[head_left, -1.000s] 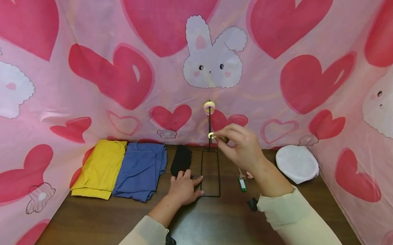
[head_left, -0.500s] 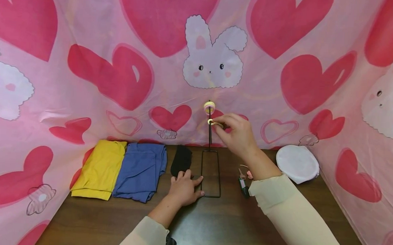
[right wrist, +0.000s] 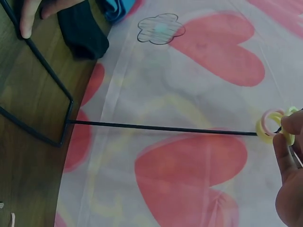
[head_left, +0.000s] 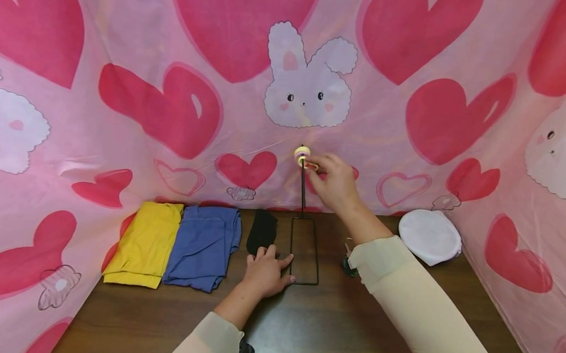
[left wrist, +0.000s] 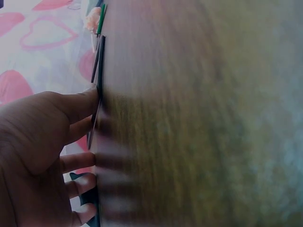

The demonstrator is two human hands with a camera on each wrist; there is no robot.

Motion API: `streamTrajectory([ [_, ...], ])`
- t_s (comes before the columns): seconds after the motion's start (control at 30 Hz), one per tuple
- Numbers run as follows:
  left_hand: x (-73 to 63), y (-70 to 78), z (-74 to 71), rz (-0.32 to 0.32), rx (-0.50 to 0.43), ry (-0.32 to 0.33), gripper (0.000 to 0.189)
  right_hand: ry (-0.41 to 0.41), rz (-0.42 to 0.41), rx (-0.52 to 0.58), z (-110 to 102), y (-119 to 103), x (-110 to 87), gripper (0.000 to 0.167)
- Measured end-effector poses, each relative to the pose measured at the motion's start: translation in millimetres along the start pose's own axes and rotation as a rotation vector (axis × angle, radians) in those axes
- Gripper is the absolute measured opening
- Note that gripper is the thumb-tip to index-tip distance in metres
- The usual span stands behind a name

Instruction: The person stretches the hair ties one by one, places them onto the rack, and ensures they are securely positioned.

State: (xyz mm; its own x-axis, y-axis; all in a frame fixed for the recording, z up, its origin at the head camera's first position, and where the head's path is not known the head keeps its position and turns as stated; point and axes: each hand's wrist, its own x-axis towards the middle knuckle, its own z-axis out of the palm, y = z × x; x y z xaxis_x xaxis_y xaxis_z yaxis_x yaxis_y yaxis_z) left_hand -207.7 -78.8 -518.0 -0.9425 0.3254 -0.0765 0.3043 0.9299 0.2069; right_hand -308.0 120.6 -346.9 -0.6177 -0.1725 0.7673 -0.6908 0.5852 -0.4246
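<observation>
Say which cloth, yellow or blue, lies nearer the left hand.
The blue cloth: it lies between the left hand and the yellow cloth, which is farther away.

The head view looks forward and down over the desk [head_left: 295, 324] from farthest back. The left-wrist view skims the desk up close, sideways; the right-wrist view, also turned, faces the backdrop [right wrist: 180, 106]. All three share the stand [head_left: 302, 213].

"Any lettering you can read?"
"None, in any view."
"Even on the pink backdrop [head_left: 380, 130] filling the upper frame?"
"Only printed pictures, no legible words."
"And the green tag [head_left: 348, 267], right of centre?"
"Partly hidden by a sleeve [head_left: 383, 262]; nothing readable."
</observation>
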Motion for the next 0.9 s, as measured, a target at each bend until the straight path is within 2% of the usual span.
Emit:
streamTrajectory([
  [0.17, 0.0, 1.8, 0.1, 0.001, 0.007, 0.004, 0.063, -0.014, 0.050, -0.011, 1, 3, 1.8, 0.029],
  [0.37, -1.8, 2.6, -1.5, 0.003, -0.002, 0.003, 0.063, -0.042, 0.071, -0.016, -1, 5, -7.7, 0.034],
  [0.67, -2.4, 3.1, -1.7, 0.001, -0.002, 0.007, 0.063, -0.060, 0.043, 0.073, -8, 5, -29.8, 0.032],
  [0.9, -2.8, 3.9, -0.4, -0.004, 0.001, 0.000, 0.063, -0.060, 0.006, 0.080, -19, 5, -48.4, 0.033],
])
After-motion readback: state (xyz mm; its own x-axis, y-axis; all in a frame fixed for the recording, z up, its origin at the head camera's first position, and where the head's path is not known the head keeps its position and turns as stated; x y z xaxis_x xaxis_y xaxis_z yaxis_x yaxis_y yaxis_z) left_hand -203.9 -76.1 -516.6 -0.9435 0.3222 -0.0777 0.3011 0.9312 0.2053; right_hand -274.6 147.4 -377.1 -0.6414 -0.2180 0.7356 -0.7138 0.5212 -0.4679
